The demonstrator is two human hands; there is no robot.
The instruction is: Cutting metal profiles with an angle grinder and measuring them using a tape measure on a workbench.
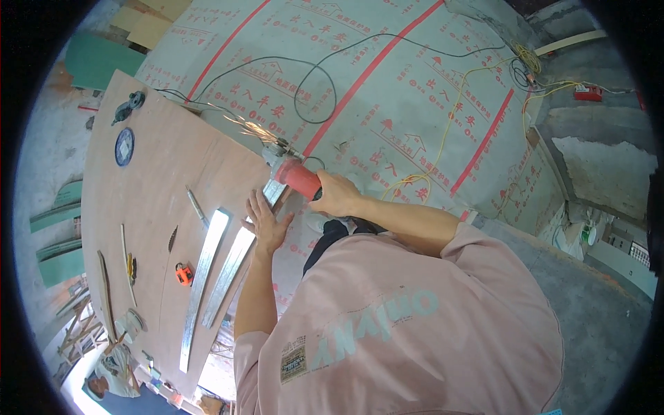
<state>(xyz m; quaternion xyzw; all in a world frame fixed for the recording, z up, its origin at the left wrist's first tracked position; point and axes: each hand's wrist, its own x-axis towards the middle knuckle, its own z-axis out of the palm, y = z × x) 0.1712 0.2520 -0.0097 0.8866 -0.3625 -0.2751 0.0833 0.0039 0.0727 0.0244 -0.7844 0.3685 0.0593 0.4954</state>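
My right hand (339,194) is wrapped round the rear of a red angle grinder (297,178), whose metal head is at the right edge of a plywood board (155,190). Sparks (250,129) fly from the head, away from me toward the upper left; its disc is not clearly visible. Flat, with fingers spread, my left hand (265,223) presses on a shiny metal channel (230,272) that runs along the board's edge up to the grinder. A second metal channel (203,280) lies beside it to the left.
An orange tape measure (183,274), a pen-like tool (196,205), a second grinder (128,108) and a blue-rimmed disc (124,146) lie on the board. A black cable (335,104) loops over the printed floor sheet (387,83); yellow cable (453,117) trails right. Another person (114,373) is at lower left.
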